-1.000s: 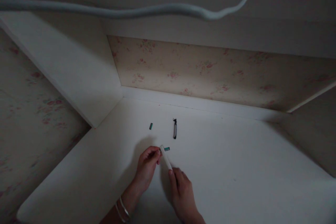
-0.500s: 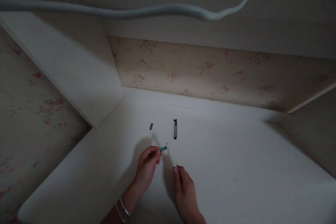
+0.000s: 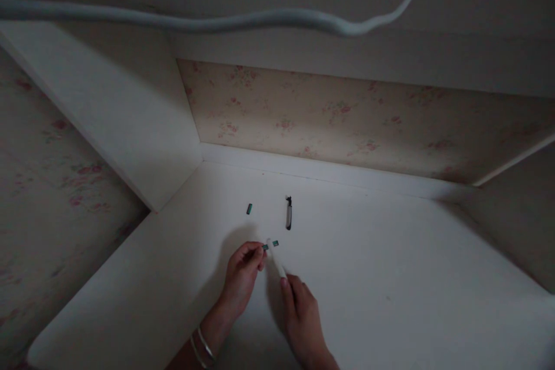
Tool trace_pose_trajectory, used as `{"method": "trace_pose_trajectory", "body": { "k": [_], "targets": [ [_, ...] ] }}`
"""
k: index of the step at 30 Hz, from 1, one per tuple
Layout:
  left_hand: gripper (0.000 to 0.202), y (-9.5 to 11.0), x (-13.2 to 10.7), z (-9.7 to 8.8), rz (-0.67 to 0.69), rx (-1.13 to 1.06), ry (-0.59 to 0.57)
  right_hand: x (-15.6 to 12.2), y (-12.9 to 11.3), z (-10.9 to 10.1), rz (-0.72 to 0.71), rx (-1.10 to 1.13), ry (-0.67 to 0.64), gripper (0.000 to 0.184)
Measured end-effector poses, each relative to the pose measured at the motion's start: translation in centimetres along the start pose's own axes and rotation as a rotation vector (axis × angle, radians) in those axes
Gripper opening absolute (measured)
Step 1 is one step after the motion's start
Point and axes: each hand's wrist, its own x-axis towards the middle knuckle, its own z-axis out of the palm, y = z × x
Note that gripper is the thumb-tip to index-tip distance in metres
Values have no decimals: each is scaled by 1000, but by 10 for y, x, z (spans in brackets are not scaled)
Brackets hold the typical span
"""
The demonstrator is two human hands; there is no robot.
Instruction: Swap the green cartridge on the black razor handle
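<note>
1. Compared with half a second ago, I see the white stick (image 3: 276,259) farther left: its tip stood at the strip's right end, and now it crosses the middle. The left hand (image 3: 244,270) looks unmoved.
2. The small strip (image 3: 276,243) is green with dark edges, showing on both sides of the stick's pale, rounded tip; I can't tell whether they touch.
3. The strip juts right from my left hand's fingertips, which pinch its left end.
4. My right hand (image 3: 302,313), nearer and to the right, grips the stick's near end.
5. Beyond the hands on the counter (image 3: 390,254), I have a second green strip (image 3: 249,208) far left and a slim black-edged piece (image 3: 289,215) to its right.
</note>
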Motion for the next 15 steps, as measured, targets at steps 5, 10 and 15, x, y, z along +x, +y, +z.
{"method": "trace_pose_trajectory", "body": {
  "k": [5, 10, 15],
  "targets": [
    [18, 0, 1, 0, 1, 3, 12, 0, -2, -1, -43, 0, -18, 35],
    [19, 1, 1, 0, -1, -20, -12, 1, 0, 0, 51, 28, 10, 36],
    [16, 0, 1, 1, -4, -16, 0, 0, 2, 1, -13, 4, -53, 35]
  ]
}}
